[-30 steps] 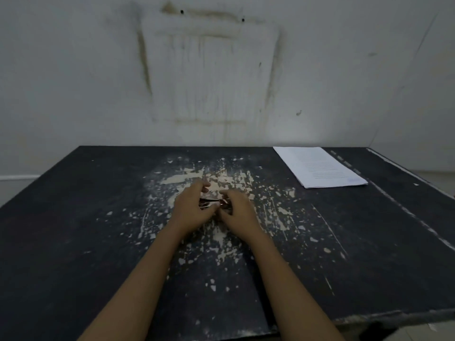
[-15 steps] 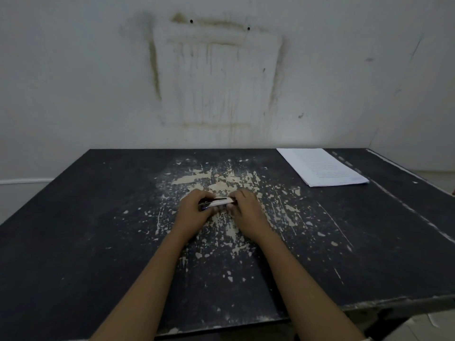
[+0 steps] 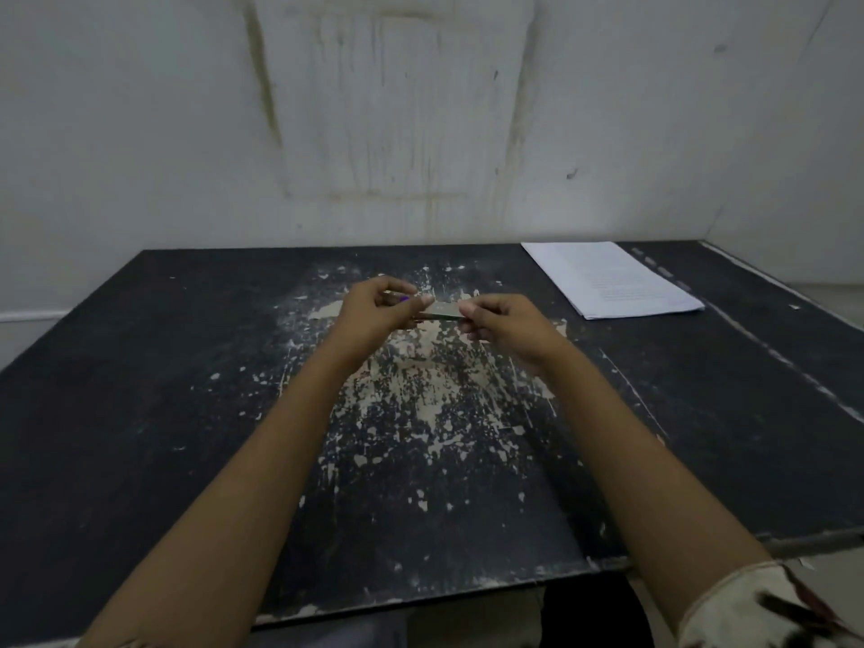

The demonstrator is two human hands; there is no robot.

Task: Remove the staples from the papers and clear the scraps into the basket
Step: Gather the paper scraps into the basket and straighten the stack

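Note:
A stack of white printed papers [image 3: 608, 279] lies at the far right of the black table [image 3: 140, 413]. My left hand [image 3: 374, 311] and my right hand [image 3: 505, 322] are raised a little above the table's middle. Between them they pinch a small thin grey strip [image 3: 442, 312], one hand at each end. What the strip is I cannot tell. No basket is in view.
The table top is worn, with pale chipped patches [image 3: 435, 390] in its centre. A stained white wall [image 3: 397, 109] rises right behind the table's far edge. The near edge [image 3: 421, 596] runs close to my body.
Both hands have lifted off the table top and drawn slightly apart, with the thin strip now stretched between them. The view has tilted down a little.

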